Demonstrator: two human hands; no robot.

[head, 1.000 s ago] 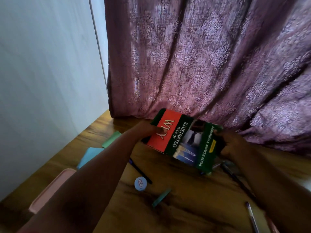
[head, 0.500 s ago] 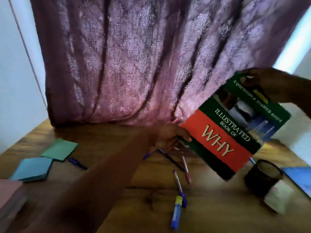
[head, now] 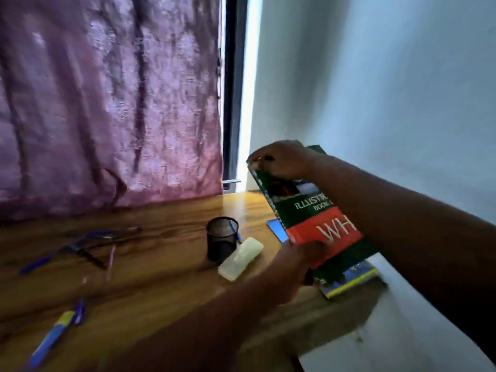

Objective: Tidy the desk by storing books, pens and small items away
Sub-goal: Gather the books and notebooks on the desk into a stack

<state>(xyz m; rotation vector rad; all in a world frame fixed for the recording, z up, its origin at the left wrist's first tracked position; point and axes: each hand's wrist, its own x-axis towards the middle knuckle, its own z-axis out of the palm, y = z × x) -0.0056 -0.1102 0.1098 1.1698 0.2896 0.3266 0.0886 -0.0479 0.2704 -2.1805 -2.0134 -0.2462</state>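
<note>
A green and red book point(head: 314, 224) with "WHY" on its cover stands tilted at the desk's right end, close to the wall. My right hand point(head: 281, 162) grips its top edge and my left hand point(head: 300, 256) holds its lower corner. Under it lie a blue book point(head: 277, 230) and another book with a yellow edge point(head: 351, 283). A black mesh pen cup point(head: 222, 241) stands left of the book, with a pale translucent case point(head: 240, 261) lying against it. Several pens point(head: 88, 242) are scattered on the left of the wooden desk point(head: 161, 264), and a blue and yellow marker point(head: 57, 331) lies near the front.
A purple curtain point(head: 107, 103) hangs behind the desk. A dark window frame point(head: 232, 89) and a pale wall point(head: 375, 89) close off the right side. The desk's right edge point(head: 349, 318) runs along the wall.
The book has travelled from the desk's middle to its right end, carried by both hands. My view has swung right, so the sticky notes at the left are out of sight.
</note>
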